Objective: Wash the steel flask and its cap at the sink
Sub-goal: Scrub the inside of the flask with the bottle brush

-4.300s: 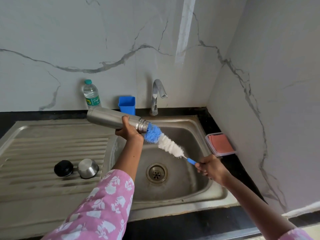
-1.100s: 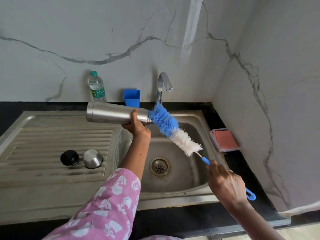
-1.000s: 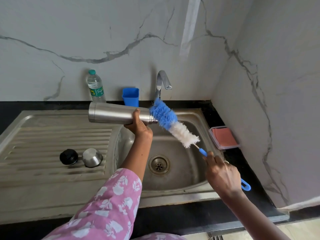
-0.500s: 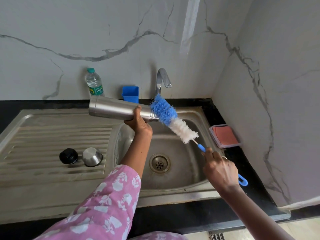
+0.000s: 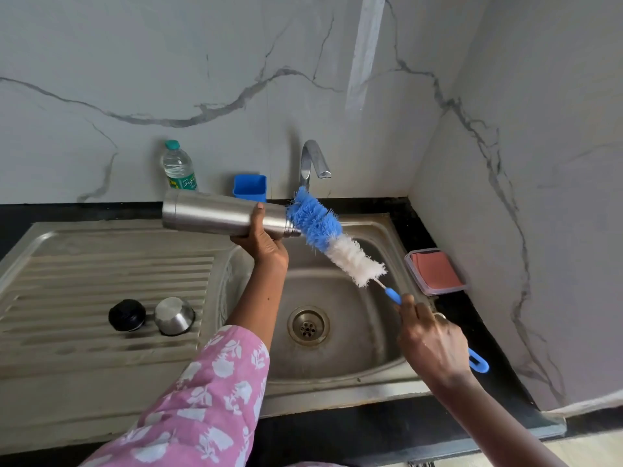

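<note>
Drainboard point(image 5: 84, 274) at the left carries the black stopper point(image 5: 126, 315) and the steel cap point(image 5: 174, 315) side by side, not yet taken up, I judge; further right the steel flask point(image 5: 209, 214) lies level above the basin's edge, the left hand point(image 5: 266, 243) with its grip curled round the neck end; the bottle brush point(image 5: 320, 229), sunk deeper a few seconds ago, now shows nearly its whole blue head at the mouth, so the inside scrub looks close to done; the right hand point(image 5: 429, 335) keeps its grip wrapped on the blue handle over the sink point(image 5: 354, 358).
</note>
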